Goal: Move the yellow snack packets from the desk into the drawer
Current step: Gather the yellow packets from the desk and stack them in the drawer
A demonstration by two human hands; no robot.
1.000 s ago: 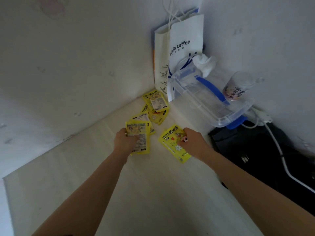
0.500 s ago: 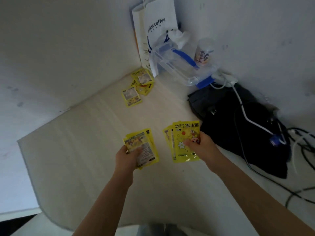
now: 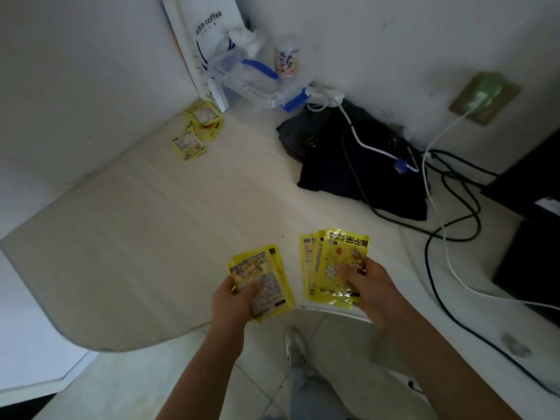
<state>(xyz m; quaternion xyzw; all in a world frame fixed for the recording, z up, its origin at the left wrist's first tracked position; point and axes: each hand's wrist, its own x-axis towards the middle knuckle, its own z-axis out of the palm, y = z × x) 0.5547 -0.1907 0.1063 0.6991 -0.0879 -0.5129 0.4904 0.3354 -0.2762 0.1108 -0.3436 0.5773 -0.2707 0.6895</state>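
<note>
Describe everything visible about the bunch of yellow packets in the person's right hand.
The packets in the right hand are a fanned stack of flat, glossy yellow foil-like sachets; at least three overlapping edges show. The front one carries dark print along its top, a white flower and small cartoon figures. The right hand grips the stack at its lower right, thumb lying across the front face. The stack is held near the desk's near edge and is apart from the left hand's bunch.

You can read "coffee" on the white paper bag (image 3: 209, 28) by the wall, after some letters you can't make out. The words on the yellow snack packets (image 3: 336, 265) are too blurry to read.
</note>
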